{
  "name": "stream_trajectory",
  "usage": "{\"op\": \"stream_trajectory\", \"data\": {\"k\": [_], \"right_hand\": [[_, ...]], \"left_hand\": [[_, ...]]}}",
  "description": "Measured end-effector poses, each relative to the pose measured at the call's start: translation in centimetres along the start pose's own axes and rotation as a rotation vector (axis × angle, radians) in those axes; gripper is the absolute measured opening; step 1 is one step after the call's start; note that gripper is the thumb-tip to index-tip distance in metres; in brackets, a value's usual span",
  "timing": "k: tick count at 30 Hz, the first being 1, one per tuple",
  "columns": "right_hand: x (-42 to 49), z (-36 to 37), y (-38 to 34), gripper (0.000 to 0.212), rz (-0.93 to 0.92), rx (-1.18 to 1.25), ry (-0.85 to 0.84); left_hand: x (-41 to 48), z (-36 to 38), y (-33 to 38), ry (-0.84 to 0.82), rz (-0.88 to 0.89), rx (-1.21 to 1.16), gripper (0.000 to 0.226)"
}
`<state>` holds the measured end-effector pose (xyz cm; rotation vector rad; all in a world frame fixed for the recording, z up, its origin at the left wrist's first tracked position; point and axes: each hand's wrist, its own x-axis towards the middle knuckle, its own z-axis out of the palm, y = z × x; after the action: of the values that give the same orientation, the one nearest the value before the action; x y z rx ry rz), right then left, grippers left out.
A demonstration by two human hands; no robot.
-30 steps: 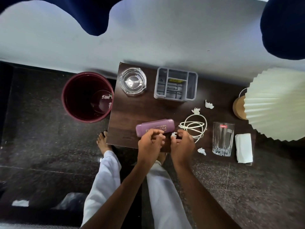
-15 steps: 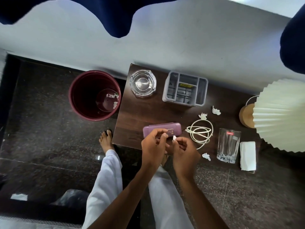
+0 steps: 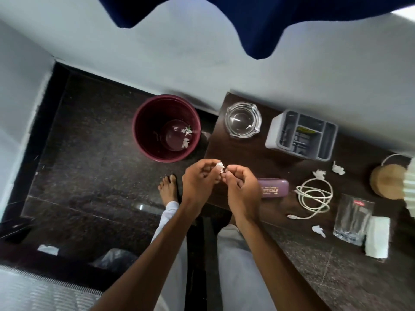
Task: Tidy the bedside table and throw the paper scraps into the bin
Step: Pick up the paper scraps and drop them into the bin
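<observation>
1. Head view shows my left hand (image 3: 198, 179) and right hand (image 3: 241, 187) meeting just beside the bin (image 3: 166, 129), above the surface (image 3: 226, 167) edge nearest it.
2. Both grips are clamped together on 1 small paper scrap (image 3: 219, 167), pinched between the fingertips of each hand.
3. Done so far, as I judge it: a few white bits (image 3: 186, 134) already lie at the bottom of the bin.
4. Left to do: this scrap is not yet dropped, and 3 more scraps sit on the surface well away from the bin: 2 (image 3: 338, 168) beyond the coiled white cable (image 3: 314, 197), 1 (image 3: 318, 230) near the front edge by the glass tumbler (image 3: 352, 217).
5. Still to tidy, I'd guess: the cable, the purple case (image 3: 274, 189), the tumbler and the folded tissue (image 3: 377, 237). The ashtray (image 3: 242, 120) and grey organiser (image 3: 302, 134) stand at the back, the ashtray nearer the bin.
6. Roughly halfway on scraps.
</observation>
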<state>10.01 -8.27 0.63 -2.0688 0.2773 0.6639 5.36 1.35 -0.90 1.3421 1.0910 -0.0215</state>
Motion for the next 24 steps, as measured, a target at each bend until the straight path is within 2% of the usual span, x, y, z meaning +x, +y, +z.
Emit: {"op": "stream_trajectory", "data": {"k": [11,15,20,24], "right_hand": [[1.7,6.8,-0.8,0.013,0.01,-0.117,-0.028],[2.2,8.4,-1.0,0.012,0.013,-0.123,-0.032],[2.4,9.4,-1.0,0.011,0.004,-0.112,-0.028],[2.5,8.8,-1.3,0.01,-0.015,-0.108,-0.011]], "left_hand": [[11.0,-7.8,-2.3,0.225,-0.196,-0.178,0.019],[14.1,-9.4,-2.4,0.232,-0.256,-0.155,0.009],[15.8,-10.1,-2.2,0.223,-0.303,-0.115,0.013],[14.0,-9.0,-1.3,0.177,-0.274,-0.115,0.012]]}}
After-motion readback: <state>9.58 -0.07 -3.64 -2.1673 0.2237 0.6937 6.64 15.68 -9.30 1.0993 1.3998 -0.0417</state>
